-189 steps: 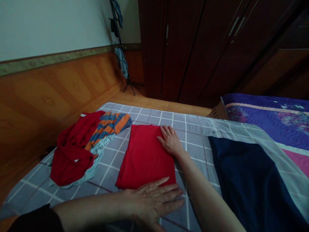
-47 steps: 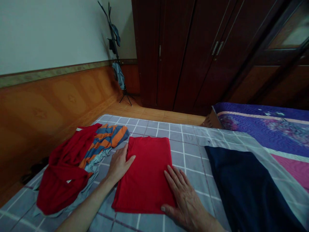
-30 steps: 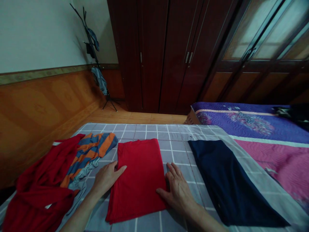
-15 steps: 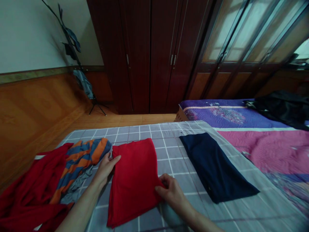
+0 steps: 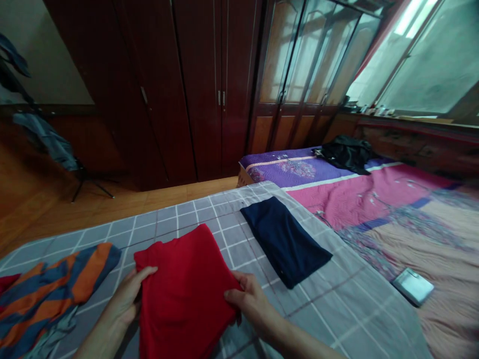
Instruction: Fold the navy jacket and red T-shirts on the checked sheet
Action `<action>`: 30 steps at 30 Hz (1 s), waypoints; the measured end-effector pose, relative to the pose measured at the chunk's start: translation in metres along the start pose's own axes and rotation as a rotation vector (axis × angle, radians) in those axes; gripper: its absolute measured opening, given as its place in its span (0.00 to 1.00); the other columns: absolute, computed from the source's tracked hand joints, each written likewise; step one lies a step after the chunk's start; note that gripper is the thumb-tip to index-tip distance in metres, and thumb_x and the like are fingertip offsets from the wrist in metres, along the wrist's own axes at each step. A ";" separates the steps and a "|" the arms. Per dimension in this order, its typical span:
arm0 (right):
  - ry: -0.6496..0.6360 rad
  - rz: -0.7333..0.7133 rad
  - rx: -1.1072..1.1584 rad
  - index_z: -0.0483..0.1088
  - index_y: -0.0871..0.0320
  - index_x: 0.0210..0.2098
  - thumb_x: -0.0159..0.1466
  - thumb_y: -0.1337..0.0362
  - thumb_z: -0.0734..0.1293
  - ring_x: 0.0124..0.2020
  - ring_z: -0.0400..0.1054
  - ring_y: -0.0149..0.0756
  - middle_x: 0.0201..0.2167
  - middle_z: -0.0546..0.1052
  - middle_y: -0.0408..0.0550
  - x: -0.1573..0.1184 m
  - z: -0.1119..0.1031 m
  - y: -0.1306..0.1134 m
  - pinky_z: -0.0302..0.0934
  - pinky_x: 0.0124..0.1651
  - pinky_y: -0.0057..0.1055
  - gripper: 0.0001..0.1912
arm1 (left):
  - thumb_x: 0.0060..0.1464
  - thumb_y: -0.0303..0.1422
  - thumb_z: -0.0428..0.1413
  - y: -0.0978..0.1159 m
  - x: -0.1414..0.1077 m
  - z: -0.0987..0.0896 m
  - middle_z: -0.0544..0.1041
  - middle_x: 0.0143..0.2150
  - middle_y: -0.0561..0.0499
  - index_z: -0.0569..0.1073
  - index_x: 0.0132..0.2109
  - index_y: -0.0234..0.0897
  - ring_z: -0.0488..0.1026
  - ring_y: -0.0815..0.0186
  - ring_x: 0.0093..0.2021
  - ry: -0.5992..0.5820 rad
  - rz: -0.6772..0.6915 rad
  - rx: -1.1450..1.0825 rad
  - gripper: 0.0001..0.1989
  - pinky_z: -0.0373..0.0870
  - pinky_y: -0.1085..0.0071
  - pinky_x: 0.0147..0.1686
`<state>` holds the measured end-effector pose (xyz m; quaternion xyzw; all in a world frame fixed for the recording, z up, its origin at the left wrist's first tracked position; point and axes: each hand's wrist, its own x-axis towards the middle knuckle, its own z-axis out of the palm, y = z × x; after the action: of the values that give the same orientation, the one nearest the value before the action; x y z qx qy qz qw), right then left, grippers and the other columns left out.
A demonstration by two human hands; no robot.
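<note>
A folded red garment [image 5: 183, 289] is held between my two hands over the grey checked bedspread [image 5: 299, 309]. My left hand [image 5: 130, 294] grips its left edge, thumb on top and fingers underneath. On the opposite edge, my right hand [image 5: 247, 296] pinches the cloth between thumb and fingers. The fabric sags a little between them, and its lower end runs towards the bottom of the view. To the right of it lies a folded dark navy garment [image 5: 284, 239], flat on the bedspread.
At the left lies an orange and blue striped garment [image 5: 71, 284], with grey cloth [image 5: 56, 331] beneath. Beyond the bedspread's right edge, a pink and purple bed cover [image 5: 348, 189] carries a black garment [image 5: 346, 152] and a small silvery case [image 5: 413, 285]. Dark wardrobes [image 5: 198, 99] stand behind.
My view has turned to the right, bringing the window and silvery case into sight. The red garment, flat on the bedspread before, is now lifted and bent between both hands.
</note>
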<state>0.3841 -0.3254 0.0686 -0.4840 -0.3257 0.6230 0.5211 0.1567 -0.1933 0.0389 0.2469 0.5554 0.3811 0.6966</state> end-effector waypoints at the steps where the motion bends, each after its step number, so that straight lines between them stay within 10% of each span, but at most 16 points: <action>1: 0.004 0.003 -0.022 0.72 0.62 0.32 0.46 0.65 0.63 0.16 0.57 0.24 0.16 0.67 0.38 -0.005 -0.008 -0.007 0.49 0.18 0.20 0.15 | 0.46 0.22 0.57 -0.001 -0.001 0.008 0.80 0.29 0.52 0.71 0.42 0.37 0.79 0.60 0.29 -0.022 -0.015 -0.004 0.14 0.76 0.65 0.33; 17: 0.342 -0.312 -0.187 0.71 0.59 0.40 0.53 0.63 0.69 0.15 0.59 0.23 0.18 0.69 0.37 -0.046 -0.181 -0.124 0.53 0.16 0.20 0.14 | 0.36 0.24 0.59 0.034 -0.009 0.261 0.79 0.33 0.54 0.71 0.42 0.36 0.76 0.69 0.29 -0.556 0.351 -0.132 0.21 0.72 0.74 0.34; 23: 0.570 -0.048 -0.141 0.69 0.61 0.34 0.51 0.65 0.68 0.12 0.62 0.26 0.16 0.69 0.39 -0.031 -0.259 -0.079 0.53 0.12 0.19 0.11 | 0.41 0.27 0.60 -0.038 0.032 0.290 0.76 0.28 0.51 0.69 0.39 0.33 0.73 0.67 0.23 -0.449 0.212 0.070 0.15 0.71 0.70 0.26; 30: 0.636 -0.046 -0.119 0.68 0.62 0.41 0.53 0.65 0.67 0.13 0.63 0.26 0.18 0.70 0.40 -0.031 -0.280 -0.054 0.54 0.12 0.19 0.16 | 0.42 0.21 0.60 -0.073 0.050 0.294 0.74 0.36 0.53 0.63 0.50 0.37 0.73 0.71 0.28 -0.290 0.315 0.237 0.26 0.70 0.75 0.28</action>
<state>0.6656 -0.3694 0.0368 -0.6764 -0.1935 0.4085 0.5816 0.4627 -0.1723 0.0306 0.4626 0.4449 0.3781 0.6672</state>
